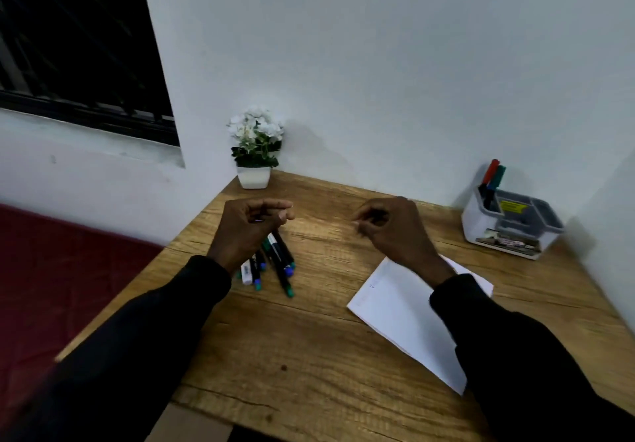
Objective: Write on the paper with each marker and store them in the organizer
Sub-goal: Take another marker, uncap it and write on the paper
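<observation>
Several markers [275, 264] with blue, green and white ends lie in a pile on the left of the wooden desk [309, 338]. My left hand [249, 227] hovers over the pile's far end, its fingers curled round a marker of which only a small purple bit shows. My right hand [395, 227] hangs above the desk's middle with fingers curled and nothing visible in them. The white paper [398, 307] lies under my right forearm. The grey-white organizer [508, 225] stands at the back right with a red marker [490, 171] and a green marker [498, 177] upright in it.
A small white pot of white flowers [255, 148] stands in the desk's back left corner against the wall. The wall runs close behind the desk and along its right side. A dark red surface [68, 287] lies left of the desk.
</observation>
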